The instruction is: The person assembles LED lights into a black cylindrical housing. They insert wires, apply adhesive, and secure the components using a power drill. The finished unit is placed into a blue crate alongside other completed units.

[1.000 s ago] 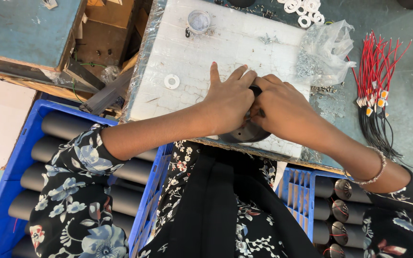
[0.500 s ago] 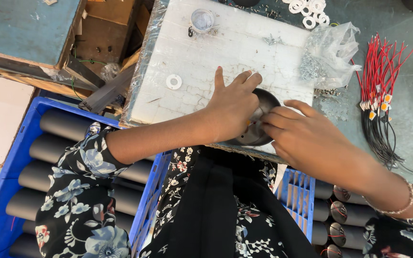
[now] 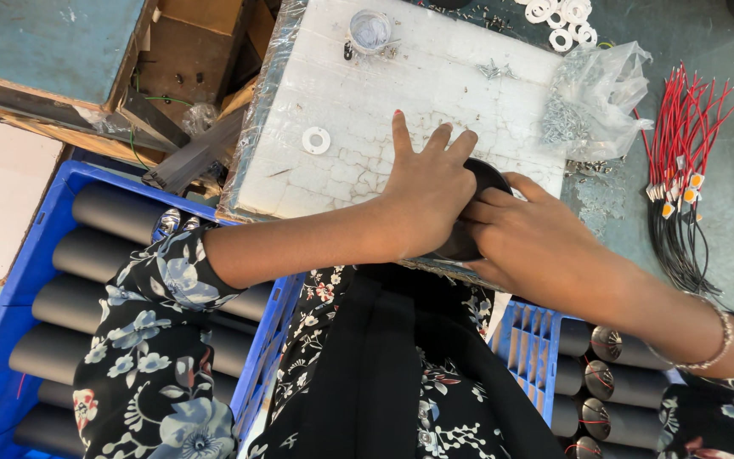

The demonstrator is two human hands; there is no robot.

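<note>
Head view: the left hand (image 3: 426, 191) lies palm down over a black round part (image 3: 469, 212) at the near edge of a white board (image 3: 333, 93), fingers spread and stretched flat onto the board. The right hand (image 3: 537, 246) closes around the same part from the right, fingertips curled against its rim, so both hands grip it between them. Most of the part is hidden under the hands; only a dark curved edge shows between them. A bangle (image 3: 715, 344) sits on the right wrist.

On the board, a white washer (image 3: 316, 140) lies left of the left hand, well apart from it. A small clear cup (image 3: 370, 30) stands near the far edge. More washers (image 3: 558, 17) lie at the far right corner, beside a clear plastic bag (image 3: 601, 98). Red-and-black wires (image 3: 681, 161) lie on the table to the right.

A blue crate (image 3: 10, 289) on the left holds black tubes (image 3: 116, 212) lying side by side; a second crate (image 3: 528, 348) at lower right holds more.
</note>
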